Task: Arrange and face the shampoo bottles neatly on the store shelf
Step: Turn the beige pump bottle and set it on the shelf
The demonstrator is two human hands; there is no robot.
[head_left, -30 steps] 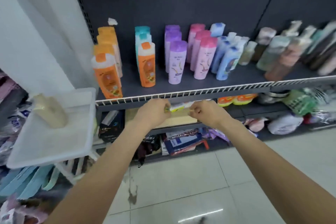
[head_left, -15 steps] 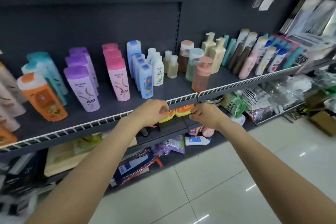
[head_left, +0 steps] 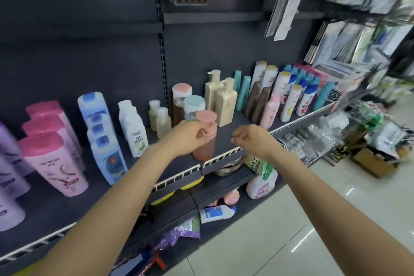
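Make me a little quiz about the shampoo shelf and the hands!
1. True or false: the left hand is in front of the pink-capped pump bottle.
2. Which cap colour do the two cream pump bottles stand behind: A teal, B purple, C orange?
3. Fill in: the right hand holds ____.

Key: 1 true. 2 A, the teal-capped bottle. 3 nothing.

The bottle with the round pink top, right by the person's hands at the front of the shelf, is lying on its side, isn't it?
Not quite. The pink-topped bottle does sit at the front of the shelf, by the left hand and right hand, but it is standing upright, not lying on its side. The head view shows this.
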